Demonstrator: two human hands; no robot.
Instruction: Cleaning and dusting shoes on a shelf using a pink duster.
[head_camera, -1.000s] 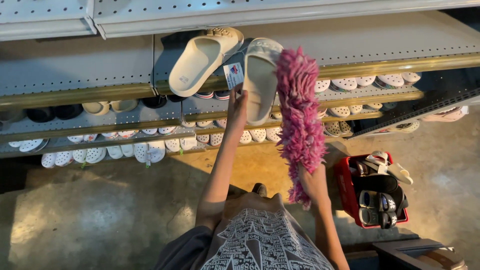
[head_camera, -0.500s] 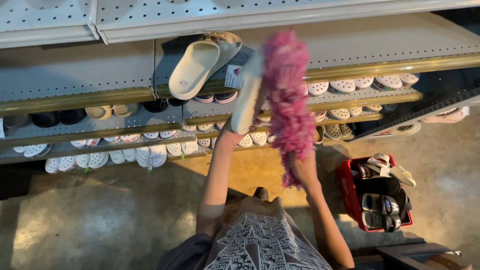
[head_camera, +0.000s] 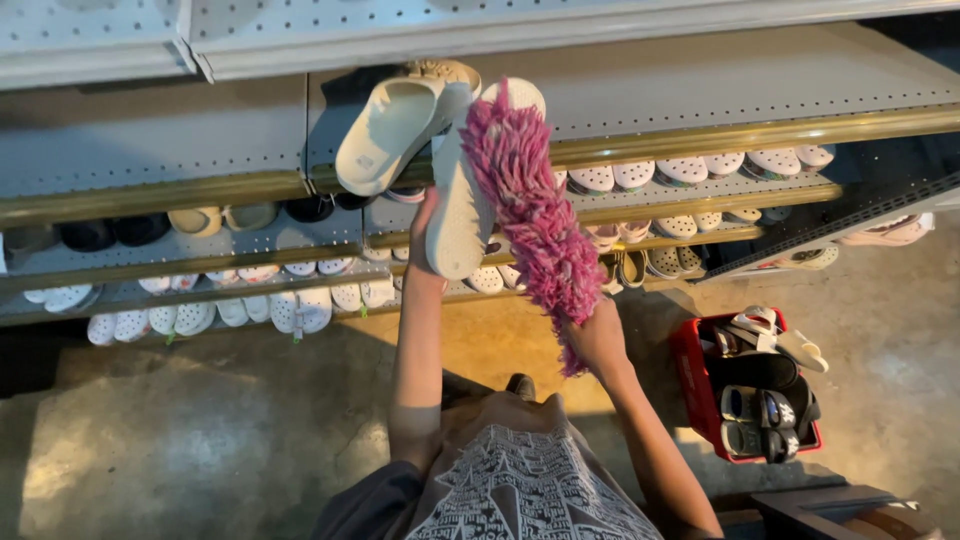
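Note:
My left hand (head_camera: 424, 238) is raised to the top shelf and grips a cream slide sandal (head_camera: 458, 215), held upright with its sole side showing. My right hand (head_camera: 598, 340) grips the handle end of a fluffy pink duster (head_camera: 530, 205). The duster's strands lie against the right side of the held sandal. A second cream slide (head_camera: 385, 135) leans on the brass front rail of the top shelf (head_camera: 180, 190), just left of the held one.
Lower shelves (head_camera: 700, 205) hold rows of white clogs (head_camera: 680, 172) and a few dark ones (head_camera: 90, 233). A red basket (head_camera: 700, 390) with black and white sandals stands on the concrete floor at the right. A dark box corner (head_camera: 840, 510) is at the bottom right.
The held sandal has turned from flat-on to edge-on and upright. The pink duster has swung left and up against it. The other slide stays on the shelf rail.

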